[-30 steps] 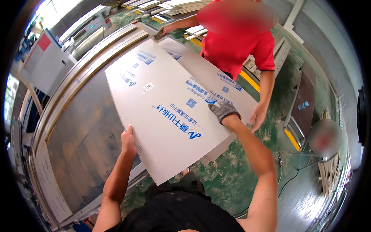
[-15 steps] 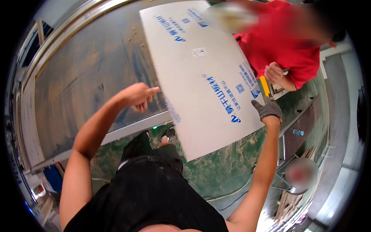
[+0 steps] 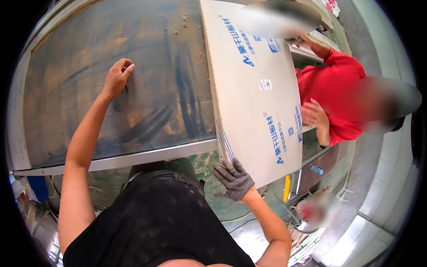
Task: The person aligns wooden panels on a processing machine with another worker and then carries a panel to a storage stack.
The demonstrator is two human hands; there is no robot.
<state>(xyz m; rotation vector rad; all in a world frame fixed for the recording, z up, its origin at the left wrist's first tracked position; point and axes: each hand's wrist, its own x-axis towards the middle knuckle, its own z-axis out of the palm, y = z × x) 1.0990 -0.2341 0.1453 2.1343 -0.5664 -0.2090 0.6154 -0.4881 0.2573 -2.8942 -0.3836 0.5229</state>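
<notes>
A large pale board (image 3: 249, 107) with blue printing lies along the right side of the broad dark table (image 3: 147, 66). At the board's near left corner is my right hand (image 3: 235, 180) in a grey knitted glove, its fingers spread against the edge and its thumb apart. My left hand (image 3: 119, 79) is bare and hovers over the dusty tabletop, away from the board. Its fingers are curled in beside the thumb, and nothing shows in them.
A co-worker in a red shirt (image 3: 329, 84) stands along the board's right edge, one hand (image 3: 315, 114) close to it. A metal rail (image 3: 155, 154) edges the table's near side. Behind my right arm are a stool (image 3: 307, 227) and a yellow strip (image 3: 287, 188).
The board has turned straighter against the table. My right hand has gone from its right edge to its near left corner. My left hand has moved left and farther over the tabletop.
</notes>
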